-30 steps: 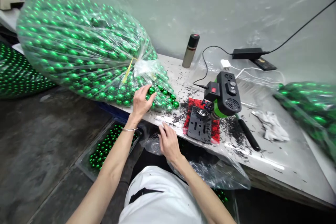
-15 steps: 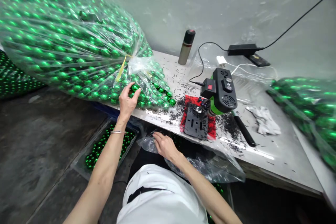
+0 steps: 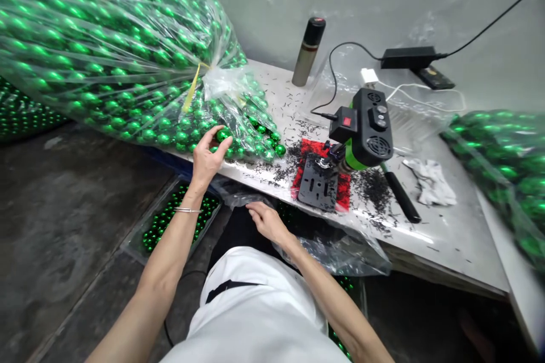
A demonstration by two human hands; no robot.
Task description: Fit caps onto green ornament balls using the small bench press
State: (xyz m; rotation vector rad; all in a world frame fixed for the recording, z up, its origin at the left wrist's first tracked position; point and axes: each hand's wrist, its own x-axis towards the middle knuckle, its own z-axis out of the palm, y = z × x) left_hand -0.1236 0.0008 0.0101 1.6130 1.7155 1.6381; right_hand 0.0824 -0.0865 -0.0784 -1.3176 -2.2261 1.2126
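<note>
Ball in left hand; right hand apart.

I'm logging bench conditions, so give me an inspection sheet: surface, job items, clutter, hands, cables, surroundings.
Surface: white tabletop, strewn with black bits.
Job items: green ball; black machine with a slotted plate.
Clutter: crumpled white cloth; capped bottle.
Hands: left hand pinching the green ball; right hand near the table edge, nothing seen in it.
Cables: black cable through adapter to machine.
Surroundings: tied bag of green balls at left; bin of balls on floor.
</note>
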